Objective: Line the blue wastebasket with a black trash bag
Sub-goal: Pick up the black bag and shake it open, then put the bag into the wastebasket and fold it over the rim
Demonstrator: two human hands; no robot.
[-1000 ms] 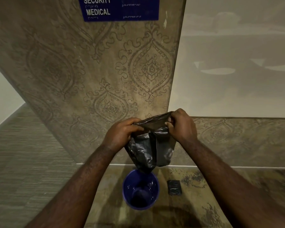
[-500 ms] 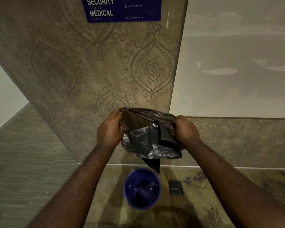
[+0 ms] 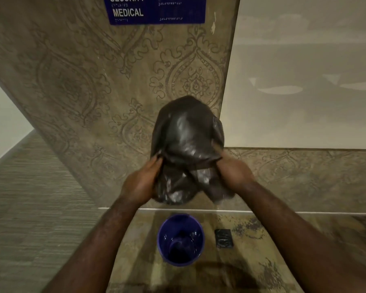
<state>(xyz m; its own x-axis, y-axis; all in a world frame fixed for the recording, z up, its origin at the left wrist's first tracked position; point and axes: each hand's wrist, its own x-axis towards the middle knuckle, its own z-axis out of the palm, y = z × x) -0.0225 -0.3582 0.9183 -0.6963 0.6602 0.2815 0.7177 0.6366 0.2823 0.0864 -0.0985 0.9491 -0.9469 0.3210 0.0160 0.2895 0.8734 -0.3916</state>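
A black trash bag [image 3: 188,144] billows upward in the air, puffed out and blurred by motion. My left hand [image 3: 142,180] grips its left edge and my right hand [image 3: 232,172] grips its right edge. Below the bag, on the floor, stands the blue wastebasket [image 3: 200,231], round, upright and open at the top, with a dark glossy inside. The bag hangs well above the basket and does not touch it.
A small folded black bag [image 3: 224,238] lies on the patterned floor just right of the basket. A patterned wall [image 3: 93,92] with a blue sign [image 3: 156,11] rises behind. Striped carpet [image 3: 30,197] runs along the left.
The bag has swung up and ballooned above my hands; before it hung down between them. Both hands have dropped lower and spread apart. The basket has not moved.
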